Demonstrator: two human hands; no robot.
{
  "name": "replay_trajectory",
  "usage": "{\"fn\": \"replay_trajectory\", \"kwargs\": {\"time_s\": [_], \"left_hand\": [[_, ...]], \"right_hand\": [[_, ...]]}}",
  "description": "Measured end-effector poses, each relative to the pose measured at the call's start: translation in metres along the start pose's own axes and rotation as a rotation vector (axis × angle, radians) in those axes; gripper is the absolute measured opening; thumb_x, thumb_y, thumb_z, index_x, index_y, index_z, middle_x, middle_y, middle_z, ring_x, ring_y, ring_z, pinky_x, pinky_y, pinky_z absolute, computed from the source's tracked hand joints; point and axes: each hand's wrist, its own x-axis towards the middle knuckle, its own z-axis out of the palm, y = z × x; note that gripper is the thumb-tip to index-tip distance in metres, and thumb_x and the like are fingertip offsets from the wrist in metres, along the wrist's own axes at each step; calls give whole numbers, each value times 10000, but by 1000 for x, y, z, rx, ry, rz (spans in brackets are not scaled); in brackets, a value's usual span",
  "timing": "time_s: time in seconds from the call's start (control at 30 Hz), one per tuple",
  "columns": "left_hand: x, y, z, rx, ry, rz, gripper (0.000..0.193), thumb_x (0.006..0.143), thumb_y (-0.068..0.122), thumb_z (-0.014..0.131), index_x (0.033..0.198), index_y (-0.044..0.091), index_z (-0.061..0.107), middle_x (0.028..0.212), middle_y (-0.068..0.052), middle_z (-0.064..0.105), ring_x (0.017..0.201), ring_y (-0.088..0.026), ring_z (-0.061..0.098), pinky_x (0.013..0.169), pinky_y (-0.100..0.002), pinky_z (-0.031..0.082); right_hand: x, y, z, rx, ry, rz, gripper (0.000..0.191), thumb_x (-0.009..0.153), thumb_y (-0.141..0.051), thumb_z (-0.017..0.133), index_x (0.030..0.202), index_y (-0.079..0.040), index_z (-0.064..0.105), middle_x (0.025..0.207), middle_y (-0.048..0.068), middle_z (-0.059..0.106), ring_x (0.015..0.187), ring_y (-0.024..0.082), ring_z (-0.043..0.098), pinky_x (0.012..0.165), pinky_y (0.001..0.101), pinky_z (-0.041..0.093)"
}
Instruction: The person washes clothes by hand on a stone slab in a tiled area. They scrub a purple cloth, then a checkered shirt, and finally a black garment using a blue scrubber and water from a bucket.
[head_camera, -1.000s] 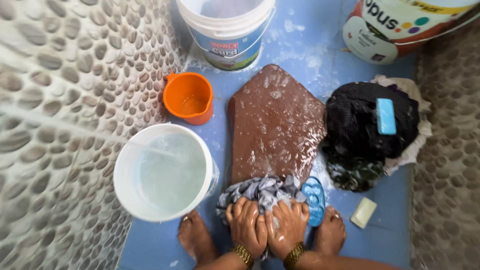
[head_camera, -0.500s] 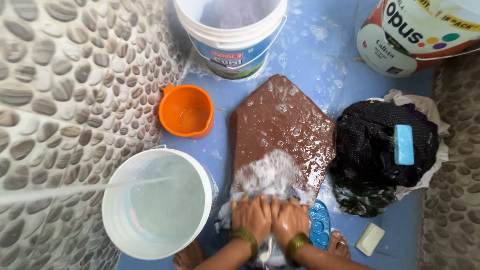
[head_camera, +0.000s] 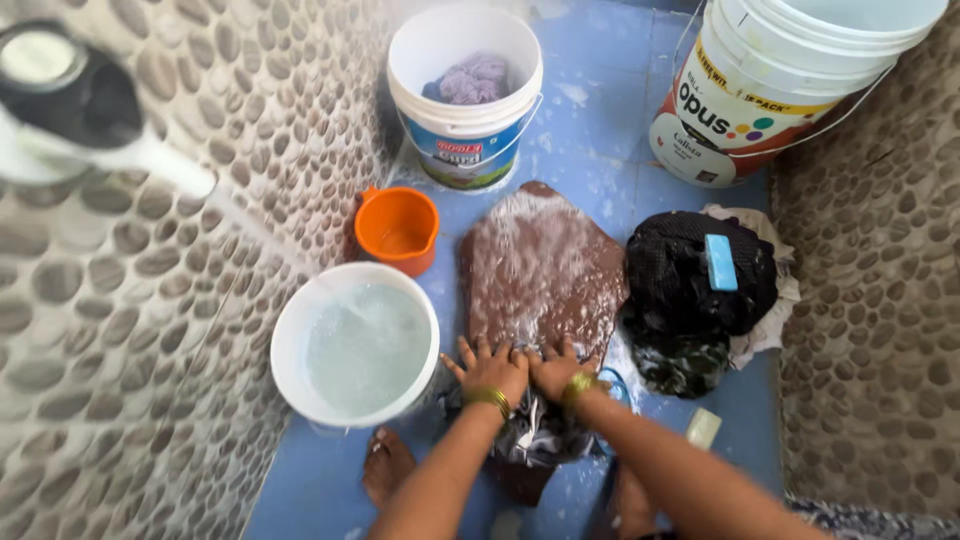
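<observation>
My left hand (head_camera: 492, 366) and my right hand (head_camera: 553, 367) lie side by side, fingers spread, pressing down on a wet dark patterned cloth (head_camera: 535, 432) at the near end of a soapy brown washing stone (head_camera: 540, 265). Gold bangles sit on both wrists. Most of the cloth is bunched under and behind my wrists. Foam covers the stone's middle. My bare foot (head_camera: 385, 462) rests on the blue floor just left of my arms.
A white bucket of water (head_camera: 355, 345) stands left of the stone, fed by a tap (head_camera: 70, 110) on the pebble wall. An orange mug (head_camera: 397, 228), a white bucket with clothes (head_camera: 465, 95), a large paint bucket (head_camera: 770, 90), a dark clothes pile (head_camera: 700, 290) with a blue brush (head_camera: 720, 262), and a soap bar (head_camera: 703, 428) surround it.
My hands have pushed the cloth forward along the stone and now press flat with fingers spread. The view has tilted up, bringing the tap and far buckets into sight.
</observation>
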Motion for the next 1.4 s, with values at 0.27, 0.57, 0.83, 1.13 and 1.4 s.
{"fn": "replay_trajectory", "kwargs": {"time_s": [0.27, 0.57, 0.83, 1.13, 1.4], "left_hand": [[-91, -15, 18, -298, 470, 245, 445, 946, 432, 513, 1117, 48, 659, 1269, -188, 599, 1289, -411, 466, 1110, -576, 341], [-65, -42, 48, -391, 279, 425, 256, 808, 246, 528, 901, 50, 663, 930, -136, 643, 1015, -332, 571, 916, -522, 371], [-28, -50, 77, -322, 95, 284, 221, 765, 266, 562, 856, 94, 669, 873, -118, 671, 908, -305, 614, 851, -515, 396], [1, -19, 43, -177, -148, -20, 388, 925, 369, 455, 1066, 118, 716, 1187, -156, 691, 1209, -331, 586, 1067, -518, 388], [0, 16, -43, 227, -215, -1, 671, 955, 554, 460, 1458, 111, 490, 1588, -120, 339, 1503, -388, 250, 1173, -683, 232]], "right_hand": [[-76, 38, 64, 196, 505, -116, 559, 924, -488, 513, 1327, -100, 531, 1401, 120, 535, 1350, 404, 415, 1050, 575, 379], [-42, 68, 113, 61, 509, -385, 246, 841, -263, 536, 996, -113, 654, 1055, 84, 666, 1239, 336, 514, 946, 553, 340], [-7, 64, 115, 112, 433, -393, 440, 812, -309, 554, 1175, -121, 719, 1104, 53, 727, 949, 266, 609, 771, 545, 381], [-7, 22, 53, 6, 140, -143, 389, 956, -370, 451, 1181, -190, 713, 1167, 66, 734, 1206, 255, 601, 999, 501, 413], [-2, 16, 9, -79, -132, -242, 636, 937, -567, 435, 1516, -306, 400, 1533, 97, 445, 1444, 339, 389, 1210, 545, 267]]}}
